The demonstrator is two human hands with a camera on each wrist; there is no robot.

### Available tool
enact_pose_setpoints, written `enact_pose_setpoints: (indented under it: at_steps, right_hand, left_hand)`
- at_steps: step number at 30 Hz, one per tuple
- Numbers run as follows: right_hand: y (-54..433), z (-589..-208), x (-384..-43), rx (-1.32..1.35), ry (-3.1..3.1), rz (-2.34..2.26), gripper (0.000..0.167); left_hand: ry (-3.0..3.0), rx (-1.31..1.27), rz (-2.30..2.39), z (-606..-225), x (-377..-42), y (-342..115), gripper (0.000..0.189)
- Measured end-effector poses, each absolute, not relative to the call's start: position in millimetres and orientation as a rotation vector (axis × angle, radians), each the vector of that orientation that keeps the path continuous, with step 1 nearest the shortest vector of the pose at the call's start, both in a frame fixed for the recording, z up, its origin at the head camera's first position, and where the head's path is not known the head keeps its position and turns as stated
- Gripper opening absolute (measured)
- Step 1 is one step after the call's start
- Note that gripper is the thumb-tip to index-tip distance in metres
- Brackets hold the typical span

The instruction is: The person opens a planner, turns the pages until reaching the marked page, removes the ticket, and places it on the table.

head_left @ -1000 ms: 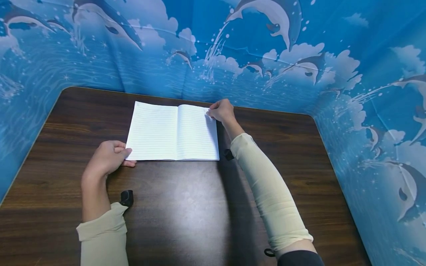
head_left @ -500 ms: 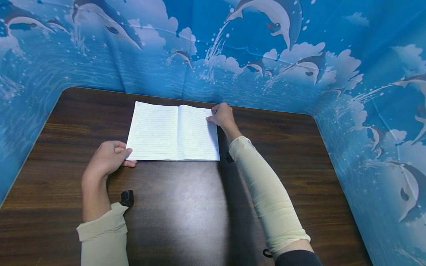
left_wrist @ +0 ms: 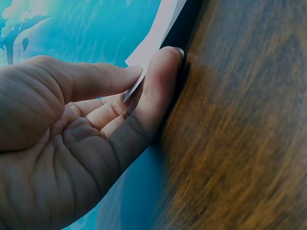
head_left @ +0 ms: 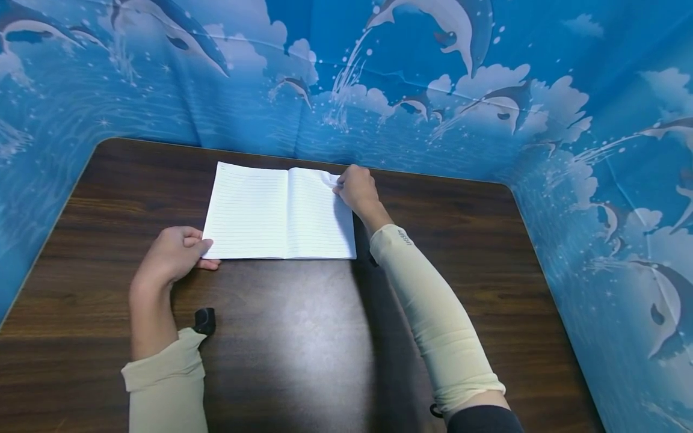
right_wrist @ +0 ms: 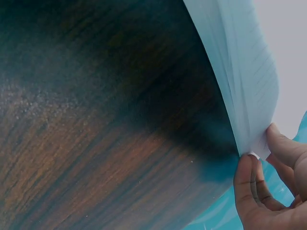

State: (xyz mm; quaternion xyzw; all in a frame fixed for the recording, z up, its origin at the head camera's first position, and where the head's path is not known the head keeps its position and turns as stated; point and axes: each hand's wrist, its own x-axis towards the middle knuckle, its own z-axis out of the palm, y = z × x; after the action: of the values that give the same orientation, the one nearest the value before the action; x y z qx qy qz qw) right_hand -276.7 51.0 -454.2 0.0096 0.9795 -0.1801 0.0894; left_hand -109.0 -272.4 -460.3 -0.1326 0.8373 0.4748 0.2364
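An open notebook [head_left: 249,210] with white ruled pages lies near the table's far edge. Its near left corner is pinched by my left hand [head_left: 175,252]; in the left wrist view the thumb [left_wrist: 108,79] lies over the paper and the index finger under it. At the far right corner my right hand [head_left: 359,186] pinches a page, whose corner is lifted and bent. The right wrist view has the thumb [right_wrist: 283,143] on that raised page [right_wrist: 259,72], with more pages fanned below. From the head view, the right fingertips are partly hidden.
The dark wood-grain table [head_left: 303,349] spreads in front of the notebook and to both sides. A blue curtain [head_left: 243,114] printed with dolphins hangs right behind the table's far edge and along its right side.
My right hand has shifted slightly at the page corner, and the corner is now lifted and curled where it lay flatter before. My left hand keeps its pinch on the notebook.
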Motion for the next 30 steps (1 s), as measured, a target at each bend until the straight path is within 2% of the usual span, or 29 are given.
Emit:
enact_pose_setpoints:
  at_steps: [20, 27, 30]
  right_hand:
    - [53.0, -439.9, -271.3, -0.051, 2.934, -0.726, 0.02]
    - [56.5, -418.4, -274.3, 0.08, 2.842, -0.978, 0.056]
    - [57.7, -409.7, -274.1, 0.197, 2.776, -1.06, 0.053]
  left_hand:
    - [2.288, -0.373, 1.301, -458.2, -108.7, -275.7, 0.051]
    - [2.285, -0.376, 1.292, -458.3, -110.4, -275.0, 0.053]
    - [2.293, -0.373, 1.278, -459.4, -109.5, -273.8, 0.053]
